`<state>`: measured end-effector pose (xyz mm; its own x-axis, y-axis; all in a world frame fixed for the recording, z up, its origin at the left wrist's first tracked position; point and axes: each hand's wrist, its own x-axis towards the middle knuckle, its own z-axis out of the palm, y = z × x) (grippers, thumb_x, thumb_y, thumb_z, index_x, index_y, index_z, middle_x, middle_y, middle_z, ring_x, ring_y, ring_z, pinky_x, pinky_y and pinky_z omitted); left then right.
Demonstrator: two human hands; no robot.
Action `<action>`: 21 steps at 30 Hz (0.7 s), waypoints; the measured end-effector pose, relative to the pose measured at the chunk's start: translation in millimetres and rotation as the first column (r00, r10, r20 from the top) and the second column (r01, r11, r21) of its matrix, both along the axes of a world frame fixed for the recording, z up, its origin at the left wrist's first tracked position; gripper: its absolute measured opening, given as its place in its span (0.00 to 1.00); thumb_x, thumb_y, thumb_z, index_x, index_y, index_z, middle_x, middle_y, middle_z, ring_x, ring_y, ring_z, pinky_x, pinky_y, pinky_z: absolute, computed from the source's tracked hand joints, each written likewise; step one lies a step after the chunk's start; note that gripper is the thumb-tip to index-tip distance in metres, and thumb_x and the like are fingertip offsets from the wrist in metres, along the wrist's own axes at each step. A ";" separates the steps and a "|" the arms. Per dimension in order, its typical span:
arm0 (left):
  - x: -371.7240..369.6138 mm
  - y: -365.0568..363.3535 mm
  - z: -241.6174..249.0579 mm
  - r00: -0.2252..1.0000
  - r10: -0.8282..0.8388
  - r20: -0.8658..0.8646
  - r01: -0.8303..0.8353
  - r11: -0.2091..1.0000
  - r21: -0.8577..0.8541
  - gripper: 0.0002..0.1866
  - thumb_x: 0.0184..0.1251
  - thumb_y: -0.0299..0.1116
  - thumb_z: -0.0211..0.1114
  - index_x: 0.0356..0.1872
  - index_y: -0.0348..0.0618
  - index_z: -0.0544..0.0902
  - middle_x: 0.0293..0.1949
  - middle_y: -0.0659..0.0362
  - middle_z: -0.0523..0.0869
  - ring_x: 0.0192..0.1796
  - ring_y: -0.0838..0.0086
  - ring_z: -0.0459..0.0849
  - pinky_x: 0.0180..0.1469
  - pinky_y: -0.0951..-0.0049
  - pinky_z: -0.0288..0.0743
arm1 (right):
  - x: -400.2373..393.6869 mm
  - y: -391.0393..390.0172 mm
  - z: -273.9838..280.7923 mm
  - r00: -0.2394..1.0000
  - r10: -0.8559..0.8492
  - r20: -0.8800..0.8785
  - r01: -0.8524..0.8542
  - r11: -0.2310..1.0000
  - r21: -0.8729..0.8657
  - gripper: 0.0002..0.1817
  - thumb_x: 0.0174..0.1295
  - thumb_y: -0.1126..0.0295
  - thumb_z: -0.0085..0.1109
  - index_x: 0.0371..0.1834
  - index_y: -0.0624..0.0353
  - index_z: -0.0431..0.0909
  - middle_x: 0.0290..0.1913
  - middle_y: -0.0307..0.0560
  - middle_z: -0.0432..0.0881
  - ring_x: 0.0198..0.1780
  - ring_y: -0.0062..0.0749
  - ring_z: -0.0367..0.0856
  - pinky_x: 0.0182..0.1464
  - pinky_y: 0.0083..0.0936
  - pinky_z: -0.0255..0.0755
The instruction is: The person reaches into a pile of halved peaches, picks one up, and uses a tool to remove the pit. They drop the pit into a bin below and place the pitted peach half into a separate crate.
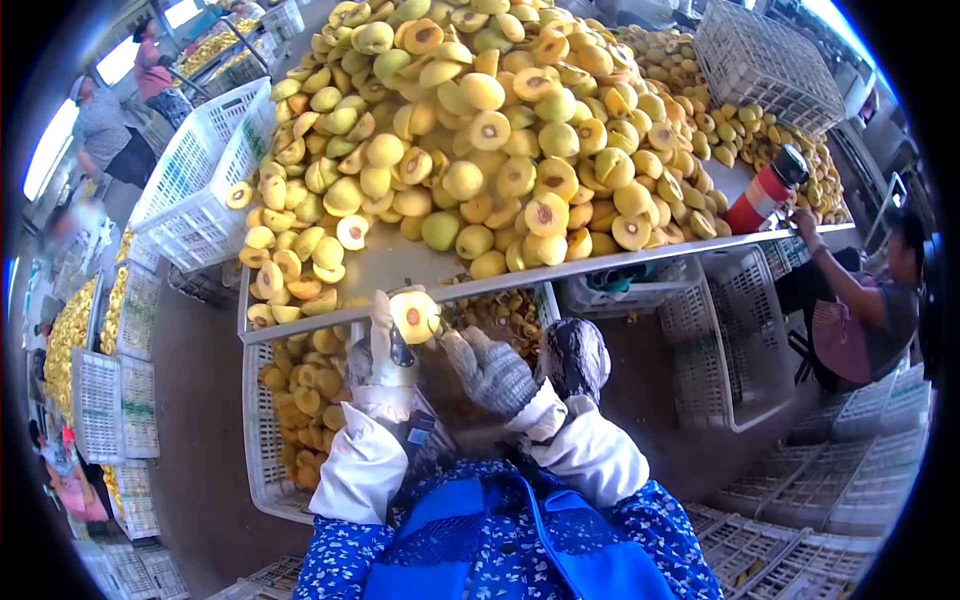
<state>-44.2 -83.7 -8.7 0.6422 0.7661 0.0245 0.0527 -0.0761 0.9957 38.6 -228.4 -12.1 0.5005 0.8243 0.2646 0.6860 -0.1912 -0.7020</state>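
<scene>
My left hand (382, 350), in a pale glove, is closed on a halved yellow peach (414, 316), its cut face and brownish centre turned up toward me. Against that hand, just below the fruit, lies a small dark object (402, 352) whose kind I cannot make out. My right hand (488, 372), in a grey knitted glove, is at the right of the half with its fingers curled. A thin dark tip (438, 326) shows between its fingertips and the fruit; what the fingers hold is hidden. Both hands are at the near edge of the metal table (385, 268).
A large heap of peach halves (480, 130) covers the table. Below it stand a crate of halves (262, 440) and a bin of brown scraps (505, 320). A red bottle (760, 195) stands at the right edge, near a seated person (860, 300). White crates (205, 165) flank the table.
</scene>
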 end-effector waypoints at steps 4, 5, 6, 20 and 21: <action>-0.1 -43.9 64.2 0.997 0.068 0.032 -0.066 0.997 -0.050 0.21 0.73 0.45 0.47 0.44 0.34 0.79 0.37 0.53 0.84 0.37 0.73 0.82 0.39 0.78 0.76 | -3.1 5.6 -4.8 0.991 -0.056 -0.125 0.030 0.979 -0.202 0.18 0.68 0.54 0.37 0.46 0.53 0.72 0.31 0.63 0.77 0.31 0.57 0.78 0.33 0.51 0.70; 0.8 -45.0 60.7 0.996 0.076 0.050 -0.074 0.997 -0.037 0.22 0.73 0.46 0.47 0.44 0.33 0.78 0.36 0.53 0.84 0.37 0.73 0.82 0.39 0.78 0.76 | -4.5 4.3 7.7 0.992 -0.049 -0.116 0.019 0.970 -0.242 0.18 0.69 0.54 0.36 0.47 0.53 0.71 0.33 0.63 0.77 0.31 0.57 0.78 0.33 0.51 0.71; 0.3 -47.3 61.2 0.997 0.078 0.012 -0.079 0.994 0.077 0.21 0.72 0.45 0.48 0.43 0.34 0.78 0.36 0.53 0.83 0.36 0.70 0.82 0.38 0.76 0.76 | -5.3 3.1 14.6 0.993 -0.039 -0.107 0.008 0.960 -0.281 0.19 0.69 0.54 0.34 0.48 0.53 0.71 0.35 0.63 0.77 0.31 0.57 0.79 0.33 0.50 0.71; 1.2 -65.1 42.6 0.980 0.196 0.012 -0.189 0.920 0.345 0.25 0.72 0.51 0.46 0.44 0.34 0.76 0.33 0.57 0.81 0.31 0.73 0.80 0.38 0.74 0.76 | -22.6 -1.9 -2.8 0.999 0.013 -0.051 -0.021 0.987 -0.159 0.18 0.69 0.55 0.36 0.45 0.57 0.70 0.34 0.64 0.76 0.33 0.58 0.78 0.35 0.49 0.71; 1.4 -61.3 33.1 0.982 0.174 0.072 -0.185 0.962 0.201 0.25 0.72 0.51 0.46 0.44 0.34 0.76 0.33 0.57 0.81 0.30 0.73 0.79 0.38 0.74 0.75 | -20.7 -3.7 -0.4 0.998 0.015 -0.068 -0.027 0.983 -0.180 0.19 0.69 0.54 0.36 0.45 0.58 0.71 0.34 0.64 0.77 0.34 0.58 0.78 0.36 0.49 0.71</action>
<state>-42.8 -145.0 24.3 0.4886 0.8433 0.2238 0.0321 -0.2737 0.9613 17.9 -232.1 -12.5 0.4939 0.8661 0.0768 0.6443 -0.3052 -0.7013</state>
